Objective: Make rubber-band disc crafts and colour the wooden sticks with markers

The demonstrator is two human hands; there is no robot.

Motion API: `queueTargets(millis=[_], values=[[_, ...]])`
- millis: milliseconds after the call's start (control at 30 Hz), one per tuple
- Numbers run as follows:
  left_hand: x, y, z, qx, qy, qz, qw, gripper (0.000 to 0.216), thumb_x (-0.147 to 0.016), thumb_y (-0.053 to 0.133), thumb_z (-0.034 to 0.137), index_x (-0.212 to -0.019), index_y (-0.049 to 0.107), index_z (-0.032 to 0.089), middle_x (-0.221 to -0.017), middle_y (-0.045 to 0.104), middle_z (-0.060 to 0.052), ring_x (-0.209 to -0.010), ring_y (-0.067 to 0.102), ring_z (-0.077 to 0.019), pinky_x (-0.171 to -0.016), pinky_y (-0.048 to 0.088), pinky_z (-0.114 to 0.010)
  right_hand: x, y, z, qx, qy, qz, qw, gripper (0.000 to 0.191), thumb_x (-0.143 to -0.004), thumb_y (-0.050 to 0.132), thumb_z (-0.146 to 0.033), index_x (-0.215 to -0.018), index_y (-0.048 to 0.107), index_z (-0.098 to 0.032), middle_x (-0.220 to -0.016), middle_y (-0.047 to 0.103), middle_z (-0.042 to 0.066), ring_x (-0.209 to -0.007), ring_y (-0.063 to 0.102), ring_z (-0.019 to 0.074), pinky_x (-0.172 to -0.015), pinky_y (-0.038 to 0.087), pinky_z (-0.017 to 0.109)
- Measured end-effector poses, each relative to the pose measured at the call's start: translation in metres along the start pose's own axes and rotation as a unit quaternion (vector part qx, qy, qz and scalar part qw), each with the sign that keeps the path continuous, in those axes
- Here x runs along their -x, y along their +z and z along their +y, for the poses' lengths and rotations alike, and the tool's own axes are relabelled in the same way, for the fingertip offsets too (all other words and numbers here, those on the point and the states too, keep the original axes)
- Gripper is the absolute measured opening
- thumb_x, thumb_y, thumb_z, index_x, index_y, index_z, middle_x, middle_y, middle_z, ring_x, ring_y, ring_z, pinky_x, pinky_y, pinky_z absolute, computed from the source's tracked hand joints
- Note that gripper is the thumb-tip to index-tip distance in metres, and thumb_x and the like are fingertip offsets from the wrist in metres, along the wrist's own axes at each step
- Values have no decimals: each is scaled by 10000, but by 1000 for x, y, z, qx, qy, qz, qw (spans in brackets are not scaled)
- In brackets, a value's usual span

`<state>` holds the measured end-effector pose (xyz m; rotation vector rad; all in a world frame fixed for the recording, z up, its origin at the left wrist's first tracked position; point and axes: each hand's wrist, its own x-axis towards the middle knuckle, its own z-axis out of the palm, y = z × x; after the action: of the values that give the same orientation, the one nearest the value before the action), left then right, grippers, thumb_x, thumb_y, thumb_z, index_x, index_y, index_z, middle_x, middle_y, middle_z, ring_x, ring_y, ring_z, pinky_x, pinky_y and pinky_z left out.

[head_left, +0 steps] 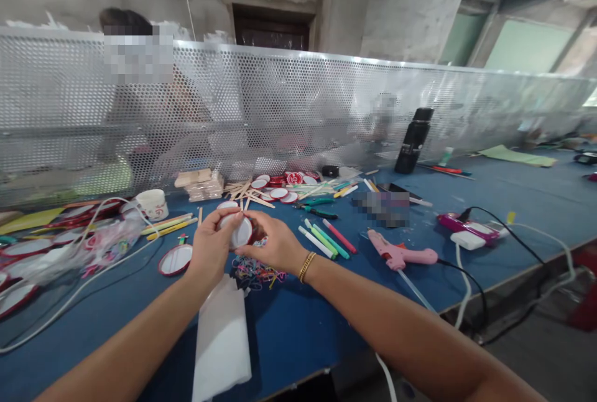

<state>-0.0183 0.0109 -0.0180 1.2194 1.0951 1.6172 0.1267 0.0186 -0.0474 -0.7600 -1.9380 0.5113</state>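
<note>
Lid [241,234], lower left of the frame's centre, is pinched by left hand [208,241] and right hand [278,244]; slack fingertips could drop it (probably onto the cords [261,274] below).

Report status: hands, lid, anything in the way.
Left hand, right hand: both gripping the red-rimmed lid. White face showing. Colorful string tangle on the table near both hands; nothing seen blocking the lid.

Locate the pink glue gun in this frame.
In the head view, the pink glue gun lies on the blue tabletop, right of the right hand, between the red marker and the purple power strip.
</note>
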Motion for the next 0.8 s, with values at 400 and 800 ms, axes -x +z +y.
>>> queueTargets(millis=[400, 800], values=[[-7, -8, -7, -66, 14, -50, 996, 428, -624, 789, 493, -888, 698, 168, -713, 652, -6, -570, 549, -126, -470, 403, -214, -1, 6, 7, -77, 6, 2, 997, 672, -680, 800, -452, -1185, 429, -210, -924, 677, 24, -792, 679, 179, -767, 567, 361], [-9, -10, -6, -99, 28, -98, 990, 374, -689, 724, 504, -857, 681, 172, -719, 633, -10, -574, 527, -130, -476, 383, -219, -1, 2, 7, -110, 18, -12, 994, 608, -663, 815, -458, -1090, 457, -214, -871, 674, 13, -782, 676, 184, -736, 550, 346]])
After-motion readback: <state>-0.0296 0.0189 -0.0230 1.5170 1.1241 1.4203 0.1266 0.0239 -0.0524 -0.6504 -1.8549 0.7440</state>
